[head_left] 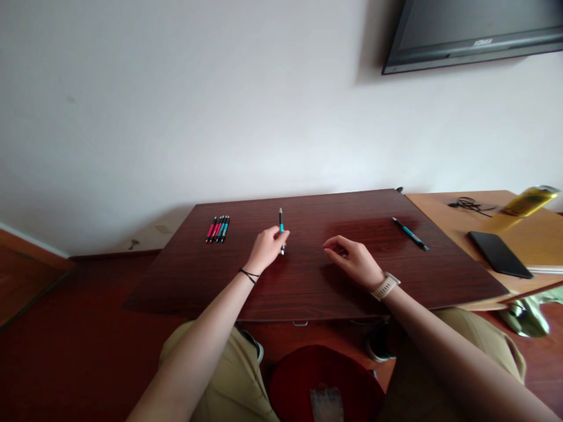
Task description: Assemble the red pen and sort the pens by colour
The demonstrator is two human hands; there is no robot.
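Near the middle of the dark wooden table [308,293], my left hand [265,246] grips a blue and black pen [281,221], its tip pointing toward the wall. My right hand [354,258] hovers over the table to the right of it, fingers curled with a gap between thumb and fingertips, holding nothing. On the left part of the table lies a row of several pens, red ones [211,230] beside blue ones [224,229]. Another blue pen [410,234] rests slanted on the right side, beyond my right hand.
A lighter wooden table [444,220] adjoins on the right, with a black phone [500,254], a black cable [470,204] and a yellow can [530,201]. A screen [479,35] hangs on the wall. Below the table edge is a red stool [285,381].
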